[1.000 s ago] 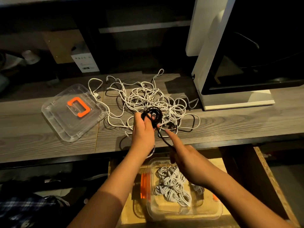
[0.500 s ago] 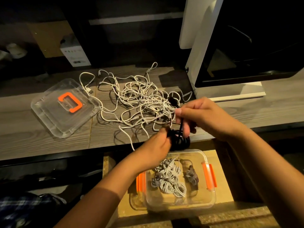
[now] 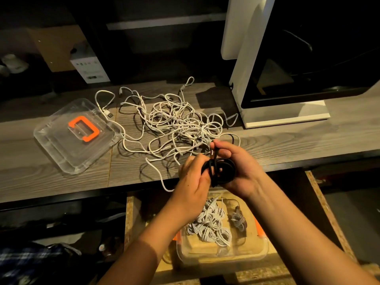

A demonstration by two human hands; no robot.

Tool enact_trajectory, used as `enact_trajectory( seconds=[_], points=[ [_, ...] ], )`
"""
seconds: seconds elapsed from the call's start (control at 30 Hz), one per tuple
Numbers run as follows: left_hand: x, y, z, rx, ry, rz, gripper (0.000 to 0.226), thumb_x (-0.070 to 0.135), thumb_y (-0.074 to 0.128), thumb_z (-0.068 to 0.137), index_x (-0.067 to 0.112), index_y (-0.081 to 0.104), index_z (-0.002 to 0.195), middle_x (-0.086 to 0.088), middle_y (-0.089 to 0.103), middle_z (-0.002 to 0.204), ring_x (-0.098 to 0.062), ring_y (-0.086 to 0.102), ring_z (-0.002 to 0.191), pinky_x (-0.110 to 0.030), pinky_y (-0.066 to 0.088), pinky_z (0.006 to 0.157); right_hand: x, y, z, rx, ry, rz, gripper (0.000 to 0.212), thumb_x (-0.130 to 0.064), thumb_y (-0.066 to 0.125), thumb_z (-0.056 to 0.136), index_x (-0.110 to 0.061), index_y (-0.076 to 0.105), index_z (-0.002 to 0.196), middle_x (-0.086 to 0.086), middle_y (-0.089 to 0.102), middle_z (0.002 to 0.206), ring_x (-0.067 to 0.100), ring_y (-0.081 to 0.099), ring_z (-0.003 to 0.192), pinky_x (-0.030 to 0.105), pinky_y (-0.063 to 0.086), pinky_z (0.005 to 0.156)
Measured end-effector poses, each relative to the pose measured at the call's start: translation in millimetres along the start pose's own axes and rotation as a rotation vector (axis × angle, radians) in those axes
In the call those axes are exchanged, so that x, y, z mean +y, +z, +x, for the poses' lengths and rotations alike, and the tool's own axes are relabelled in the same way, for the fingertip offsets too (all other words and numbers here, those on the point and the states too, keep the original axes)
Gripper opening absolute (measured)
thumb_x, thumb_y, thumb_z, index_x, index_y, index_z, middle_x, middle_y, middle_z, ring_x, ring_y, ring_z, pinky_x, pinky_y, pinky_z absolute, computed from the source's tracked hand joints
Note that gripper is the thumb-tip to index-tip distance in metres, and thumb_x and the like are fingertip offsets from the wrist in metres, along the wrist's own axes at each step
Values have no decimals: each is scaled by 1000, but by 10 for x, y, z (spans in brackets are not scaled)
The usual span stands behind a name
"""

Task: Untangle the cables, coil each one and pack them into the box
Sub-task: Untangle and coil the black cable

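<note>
A coiled black cable (image 3: 223,171) is held above the desk's front edge. My left hand (image 3: 192,182) grips the coil's left side. My right hand (image 3: 239,163) cups the coil from the right and pinches the cable's loose end at the top. A tangle of white cables (image 3: 174,122) lies spread on the wooden desk (image 3: 61,182) just beyond my hands. Below the desk, a clear plastic box (image 3: 226,254) with orange clips holds several coiled white cables (image 3: 207,225) and a small grey coil (image 3: 238,221).
The box's clear lid (image 3: 76,134) with an orange handle lies on the desk at the left. A white machine (image 3: 267,64) with a dark window stands at the back right. A small white carton (image 3: 88,66) sits on the shelf behind.
My right hand has come down from pulling the black cable's end and now wraps round the coil. The coil has turned flat towards me between both hands.
</note>
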State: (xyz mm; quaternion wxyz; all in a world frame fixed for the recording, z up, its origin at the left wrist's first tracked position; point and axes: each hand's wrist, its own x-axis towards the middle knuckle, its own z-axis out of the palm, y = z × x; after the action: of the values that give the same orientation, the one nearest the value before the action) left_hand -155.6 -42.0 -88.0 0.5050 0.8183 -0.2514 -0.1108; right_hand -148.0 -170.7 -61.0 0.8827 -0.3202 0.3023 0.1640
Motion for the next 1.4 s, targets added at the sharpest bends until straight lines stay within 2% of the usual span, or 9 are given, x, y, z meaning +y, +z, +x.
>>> enact_trajectory(
  seconds=[0.23, 0.4, 0.57, 0.67, 0.8, 0.93, 1.1, 1.23, 1.4],
  points=[
    [42, 156, 107, 243, -233, -527, 18, 25, 40, 87, 28, 55, 97, 11, 56, 106, -1, 52, 100, -15, 40, 90, 323, -54, 51, 134, -146, 148, 33, -29, 65, 70, -8, 65, 96, 8, 62, 83, 15, 59, 72, 25, 47, 67],
    [224, 334, 234, 478, -599, -1182, 22, 10, 40, 98, 2, 57, 110, -9, 68, 86, -11, 66, 77, -17, 53, 65, 626, -23, 23, 474, -674, -69, 14, -13, 70, 81, -11, 66, 68, -3, 57, 52, 4, 49, 47, 17, 40, 46],
    [258, 397, 273, 614, -673, -956, 27, 10, 35, 99, 2, 52, 118, -15, 66, 102, -21, 63, 90, -24, 50, 77, 659, -166, 5, 402, -1004, -555, 22, -9, 61, 89, -27, 65, 77, -14, 67, 66, -1, 58, 63, 18, 46, 59],
    [281, 448, 264, 575, -695, -756, 39, 17, 34, 100, 8, 38, 138, -18, 54, 129, -27, 56, 111, -33, 46, 93, 619, -163, -49, 370, -906, -359, 18, -5, 54, 92, -17, 62, 81, -10, 66, 68, -1, 59, 64, 14, 46, 59],
    [370, 480, 246, 558, -630, -657, 24, 17, 31, 101, 14, 42, 123, 3, 58, 107, -4, 57, 90, -5, 42, 69, 613, -143, -75, 353, -881, -258, 16, -4, 51, 93, -14, 60, 84, -6, 67, 71, 4, 62, 69, 16, 49, 61],
    [373, 508, 251, 584, -641, -629, 28, 13, 31, 101, 9, 46, 124, -7, 58, 116, -18, 58, 100, -17, 42, 80, 541, -322, -58, 391, -1181, -620, 17, -8, 57, 88, -22, 66, 95, 0, 64, 90, 6, 61, 86, 18, 50, 72],
    [382, 465, 272, 598, -541, -437, 13, 8, 32, 99, 13, 43, 98, 8, 50, 85, 1, 49, 74, 0, 35, 59, 447, -440, -69, 397, -1489, -1178, 30, -4, 55, 86, 1, 60, 115, 6, 60, 97, 4, 55, 91, 6, 41, 85],
    [386, 426, 239, 583, -456, -302, 13, 6, 33, 98, 6, 44, 104, 4, 47, 90, -11, 47, 82, -11, 32, 65, 376, -432, -84, 302, -1470, -1320, 33, -6, 49, 90, 5, 58, 119, 18, 61, 96, 11, 53, 89, 7, 37, 80],
    [405, 389, 182, 465, -321, -243, 8, 3, 34, 97, 10, 35, 93, 14, 41, 82, 17, 45, 70, -3, 35, 62, 219, -393, -173, 241, -1493, -1140, 28, -12, 64, 81, -5, 63, 108, 8, 64, 87, 2, 56, 78, 8, 44, 71]
  ],
)
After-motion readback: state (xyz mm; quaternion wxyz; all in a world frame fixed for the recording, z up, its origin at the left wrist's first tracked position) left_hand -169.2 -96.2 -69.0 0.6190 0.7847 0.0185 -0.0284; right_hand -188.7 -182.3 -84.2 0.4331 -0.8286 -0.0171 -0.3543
